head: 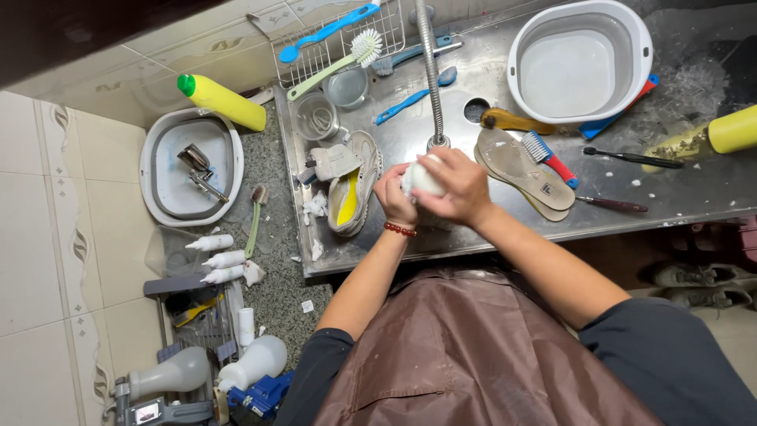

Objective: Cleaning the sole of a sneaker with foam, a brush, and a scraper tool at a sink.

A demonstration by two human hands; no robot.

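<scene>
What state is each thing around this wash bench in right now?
Left hand: closed on the white bundle.
Right hand: wrapped over the white bundle.
White bundle: held between both hands.
Shoe: lying on its side.
Insoles: out, flat on the bench.
White basin: upright, no items inside.
Yellow bottle: lying down, capped.

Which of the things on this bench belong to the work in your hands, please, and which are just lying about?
In hand:
left hand
right hand
white shoe, held between both
tap hose above it

Lying about:
grey insoles
second shoe
white basin
yellow bottle
red-handled brush
</scene>
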